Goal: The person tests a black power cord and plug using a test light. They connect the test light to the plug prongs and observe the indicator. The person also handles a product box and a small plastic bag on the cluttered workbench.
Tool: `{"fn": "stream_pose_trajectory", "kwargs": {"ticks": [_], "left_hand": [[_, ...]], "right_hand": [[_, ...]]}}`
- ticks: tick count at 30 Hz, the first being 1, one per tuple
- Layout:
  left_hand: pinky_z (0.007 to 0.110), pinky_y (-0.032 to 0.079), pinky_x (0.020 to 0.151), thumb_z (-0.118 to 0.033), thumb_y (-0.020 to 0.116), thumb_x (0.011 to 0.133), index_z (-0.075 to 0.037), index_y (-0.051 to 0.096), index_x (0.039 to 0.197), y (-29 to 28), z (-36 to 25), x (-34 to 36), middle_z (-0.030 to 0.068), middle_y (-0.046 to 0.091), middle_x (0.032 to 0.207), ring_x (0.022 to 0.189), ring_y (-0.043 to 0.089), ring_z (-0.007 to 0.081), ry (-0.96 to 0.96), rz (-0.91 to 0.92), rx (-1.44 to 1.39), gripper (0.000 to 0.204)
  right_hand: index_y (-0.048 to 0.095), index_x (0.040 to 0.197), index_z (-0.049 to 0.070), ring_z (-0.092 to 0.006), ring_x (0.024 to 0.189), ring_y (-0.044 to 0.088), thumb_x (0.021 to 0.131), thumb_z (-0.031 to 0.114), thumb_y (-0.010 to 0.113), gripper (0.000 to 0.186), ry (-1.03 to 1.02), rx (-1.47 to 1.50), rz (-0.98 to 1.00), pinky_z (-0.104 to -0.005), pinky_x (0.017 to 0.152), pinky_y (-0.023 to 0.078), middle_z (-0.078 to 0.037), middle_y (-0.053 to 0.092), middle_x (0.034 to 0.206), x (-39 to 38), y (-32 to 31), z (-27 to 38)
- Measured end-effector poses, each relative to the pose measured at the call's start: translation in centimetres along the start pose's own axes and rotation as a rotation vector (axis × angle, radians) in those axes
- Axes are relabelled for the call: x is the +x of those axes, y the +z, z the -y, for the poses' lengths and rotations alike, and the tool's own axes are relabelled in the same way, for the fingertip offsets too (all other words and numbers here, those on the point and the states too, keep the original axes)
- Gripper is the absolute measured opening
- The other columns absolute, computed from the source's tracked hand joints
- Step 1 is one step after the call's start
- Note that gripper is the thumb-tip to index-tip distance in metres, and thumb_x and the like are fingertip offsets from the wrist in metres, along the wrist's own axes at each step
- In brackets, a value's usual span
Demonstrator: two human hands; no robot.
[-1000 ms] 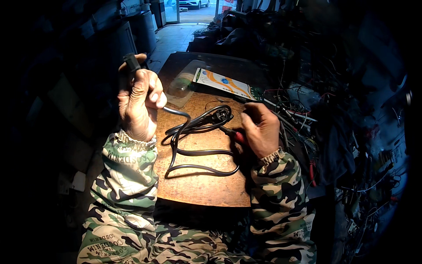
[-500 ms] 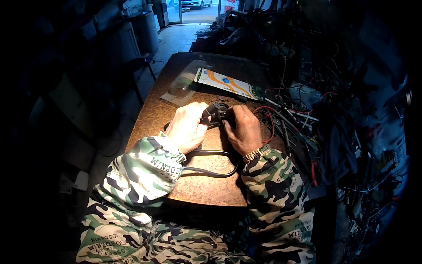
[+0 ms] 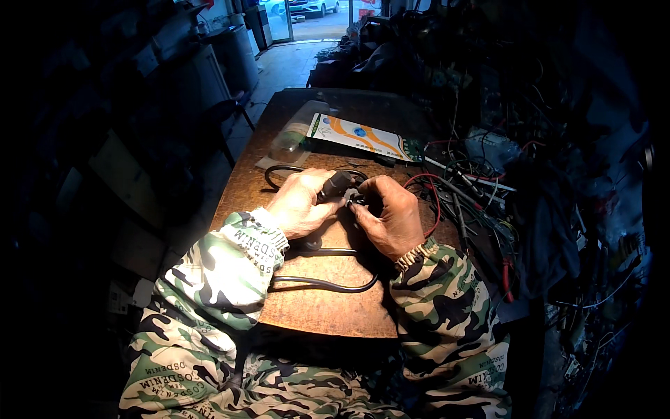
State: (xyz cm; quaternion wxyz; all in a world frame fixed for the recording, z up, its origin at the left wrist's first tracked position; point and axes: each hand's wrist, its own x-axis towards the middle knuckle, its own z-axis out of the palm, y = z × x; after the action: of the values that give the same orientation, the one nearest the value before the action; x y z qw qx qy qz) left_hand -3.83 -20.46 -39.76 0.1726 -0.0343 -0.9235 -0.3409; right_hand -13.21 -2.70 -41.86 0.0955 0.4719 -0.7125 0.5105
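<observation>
My left hand [image 3: 299,204] is closed on a black cable connector [image 3: 336,184], its fingertips meeting my right hand's over the middle of the wooden tabletop [image 3: 328,314]. My right hand [image 3: 392,218] pinches a small black plug [image 3: 354,198] against that connector; whether the two pieces are joined I cannot tell. Black cable [image 3: 324,285] lies in loops under and around both hands. Behind them lie a white and orange card [image 3: 359,136] and a clear plastic blister pack [image 3: 289,143].
A tangle of wires [image 3: 481,209] with a red-handled tool [image 3: 507,279] covers the right side. Dark piles of parts [image 3: 579,293] stand beyond. A chair [image 3: 220,119] is at the left. A tiled walkway [image 3: 279,73] leads back to a glass doorway [image 3: 307,21].
My left hand has come down from its raised position to the tabletop, bringing its connector beside my right hand, which now grips the plug. In the last half second both shifted slightly lower in view.
</observation>
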Motion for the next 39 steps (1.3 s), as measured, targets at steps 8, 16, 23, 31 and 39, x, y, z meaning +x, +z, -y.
{"fn": "stream_pose_trajectory", "kwargs": {"ticks": [8, 16, 23, 31, 39], "left_hand": [[0.037, 0.050, 0.089, -0.008, 0.076, 0.079, -0.003, 0.070, 0.111, 0.8, -1.0, -1.4, 0.0131, 0.069, 0.101, 0.099, 0.063, 0.0267, -0.042, -0.078, -0.093, 0.033], [0.037, 0.052, 0.085, -0.004, 0.077, 0.075, -0.002, 0.071, 0.102, 1.3, -2.8, -2.2, 0.0128, 0.072, 0.097, 0.093, 0.066, 0.0275, -0.031, -0.143, -0.134, 0.028], [0.039, 0.052, 0.081, -0.003, 0.080, 0.068, 0.000, 0.068, 0.100, 1.6, -2.8, -2.4, 0.0135, 0.071, 0.096, 0.092, 0.067, 0.0283, -0.066, -0.107, -0.145, 0.034], [0.032, 0.055, 0.083, 0.002, 0.075, 0.074, 0.000, 0.066, 0.110, 2.8, -2.7, -2.7, 0.0115, 0.071, 0.098, 0.092, 0.069, 0.0191, -0.101, -0.149, -0.448, 0.038], [0.028, 0.054, 0.079, -0.002, 0.074, 0.074, -0.004, 0.067, 0.110, 2.9, -1.0, -1.8, 0.0075, 0.073, 0.093, 0.085, 0.068, 0.0129, -0.071, -0.153, -0.296, 0.037]], "right_hand": [[0.062, 0.101, -0.003, -0.0325, 0.079, 0.066, 0.073, 0.004, 0.074, 0.031, 0.025, 0.016, 0.028, -0.0386, 0.069, 0.053, -0.018, 0.062, 0.092, -1.0, -1.1, 1.4], [0.060, 0.114, -0.003, -0.0333, 0.083, 0.067, 0.076, 0.004, 0.075, 0.041, 0.006, -0.039, 0.083, -0.0380, 0.069, 0.055, -0.020, 0.062, 0.098, -2.6, -1.8, 1.5], [0.059, 0.115, -0.006, -0.0342, 0.087, 0.068, 0.074, -0.001, 0.077, 0.045, 0.128, 0.041, 0.059, -0.0368, 0.074, 0.057, -0.021, 0.066, 0.099, -2.8, -2.5, 2.3], [0.058, 0.117, -0.005, -0.0365, 0.095, 0.066, 0.073, -0.006, 0.068, 0.046, -0.197, 0.020, 0.000, -0.0402, 0.084, 0.055, -0.021, 0.064, 0.105, -2.1, -2.1, 2.3], [0.068, 0.097, -0.002, -0.0294, 0.076, 0.070, 0.082, 0.004, 0.066, 0.017, 0.138, -0.300, -0.172, -0.0365, 0.068, 0.056, -0.018, 0.068, 0.086, -3.8, -11.1, 4.9]]}}
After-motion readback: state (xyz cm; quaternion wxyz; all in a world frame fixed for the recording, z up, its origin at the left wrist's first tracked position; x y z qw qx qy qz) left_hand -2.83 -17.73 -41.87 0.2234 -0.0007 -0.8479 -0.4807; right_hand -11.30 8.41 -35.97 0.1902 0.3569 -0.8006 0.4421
